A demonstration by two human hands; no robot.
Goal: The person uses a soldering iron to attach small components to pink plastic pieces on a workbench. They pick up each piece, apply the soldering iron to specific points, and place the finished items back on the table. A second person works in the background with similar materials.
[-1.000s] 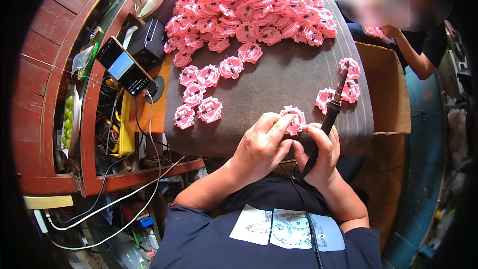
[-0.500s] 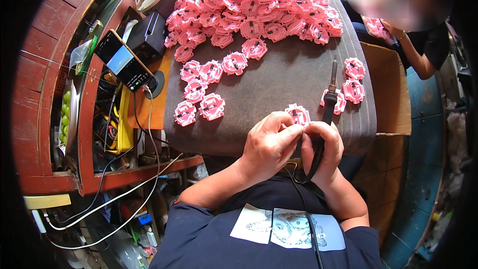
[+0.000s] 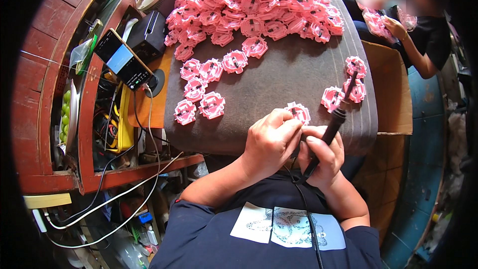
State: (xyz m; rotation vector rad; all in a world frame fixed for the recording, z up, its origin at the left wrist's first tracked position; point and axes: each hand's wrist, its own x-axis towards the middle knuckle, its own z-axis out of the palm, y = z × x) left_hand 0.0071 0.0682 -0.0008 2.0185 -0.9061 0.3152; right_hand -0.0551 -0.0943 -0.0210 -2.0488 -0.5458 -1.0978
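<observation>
My left hand (image 3: 270, 137) is closed in a pinch at the front edge of the grey work surface. Its fingertips meet the near side of a pink plastic part (image 3: 298, 113) with a dark piece in its middle; what they pinch is hidden. A black soldering iron (image 3: 334, 125) slants through my right hand (image 3: 323, 157), its thin tip pointing up and away to the right. My right thumb and forefinger come close to the left fingertips. Beyond the iron lie a few similar pink parts (image 3: 332, 99), and the tip overlaps one of them in view.
A large heap of pink parts (image 3: 249, 7) covers the far end of the grey surface (image 3: 269, 79), with several loose ones at left. A phone (image 3: 123, 60) stands on a holder at left, near trailing cables. A cardboard box (image 3: 391, 84) and another person (image 3: 423, 60) are at right.
The soldering iron has tilted, its tip swinging right toward the loose parts. My right fingers have shifted slightly, while my left hand stays nearly still. The other person's hand has moved.
</observation>
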